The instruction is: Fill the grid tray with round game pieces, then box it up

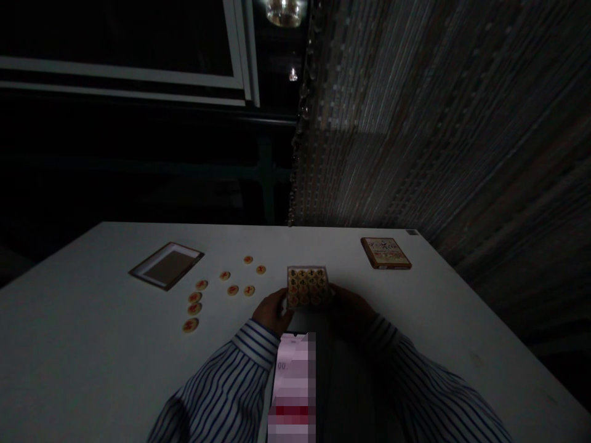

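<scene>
white table (92, 344): small clear square tray of round tan game discs (307, 287), gripped by left hand (273, 311) and right hand (351, 306); loose tan discs (225, 290) left of tray.

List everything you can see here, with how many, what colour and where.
table: one, white, lower frame
tray of pieces: one, yellowish discs inside, table centre
loose discs: nine, yellowish with red marks, left of tray
open box half: one, brown-rimmed, far left
flat box: one, red-brown, far right
beaded curtain: one, grey, right background
window frame: one, pale, upper left
left hand: one, striped sleeve, grip on tray's left edge
right hand: one, shadowed, grip on tray's right edge
</scene>
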The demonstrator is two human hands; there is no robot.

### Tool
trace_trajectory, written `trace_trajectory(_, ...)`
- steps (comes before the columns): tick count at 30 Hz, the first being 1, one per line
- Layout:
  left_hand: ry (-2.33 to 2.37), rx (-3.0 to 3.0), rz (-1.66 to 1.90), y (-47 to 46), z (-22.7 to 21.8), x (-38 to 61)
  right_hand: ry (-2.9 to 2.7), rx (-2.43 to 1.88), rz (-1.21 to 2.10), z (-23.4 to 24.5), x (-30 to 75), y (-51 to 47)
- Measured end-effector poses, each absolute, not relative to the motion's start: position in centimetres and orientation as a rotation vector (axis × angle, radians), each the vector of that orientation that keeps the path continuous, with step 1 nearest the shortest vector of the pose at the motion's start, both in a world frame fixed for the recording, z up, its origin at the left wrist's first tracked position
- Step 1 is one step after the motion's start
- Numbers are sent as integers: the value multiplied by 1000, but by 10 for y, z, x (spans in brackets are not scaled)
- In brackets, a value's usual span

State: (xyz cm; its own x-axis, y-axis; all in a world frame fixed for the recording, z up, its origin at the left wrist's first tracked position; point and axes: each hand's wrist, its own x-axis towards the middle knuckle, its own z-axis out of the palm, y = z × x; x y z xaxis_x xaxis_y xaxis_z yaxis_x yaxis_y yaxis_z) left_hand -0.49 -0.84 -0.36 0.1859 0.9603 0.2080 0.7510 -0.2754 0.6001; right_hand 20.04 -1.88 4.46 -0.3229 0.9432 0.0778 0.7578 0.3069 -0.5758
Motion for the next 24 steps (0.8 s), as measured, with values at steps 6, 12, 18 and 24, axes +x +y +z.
trace_trajectory(6,1579,2124,897,-10,-4,-4,-2150,-1564,670,48,197,-18)
trace_trajectory(12,1618,2104,994,-13,-1,-4,-2123,-1672,655,45,205,-18)
trace_trajectory(18,1676,2018,1073,-17,4,-6,-2121,-1760,568,35,212,-14)
trace_trajectory(24,1683,2043,1097,-25,14,-10,-2180,-1582,449,37,216,-11)
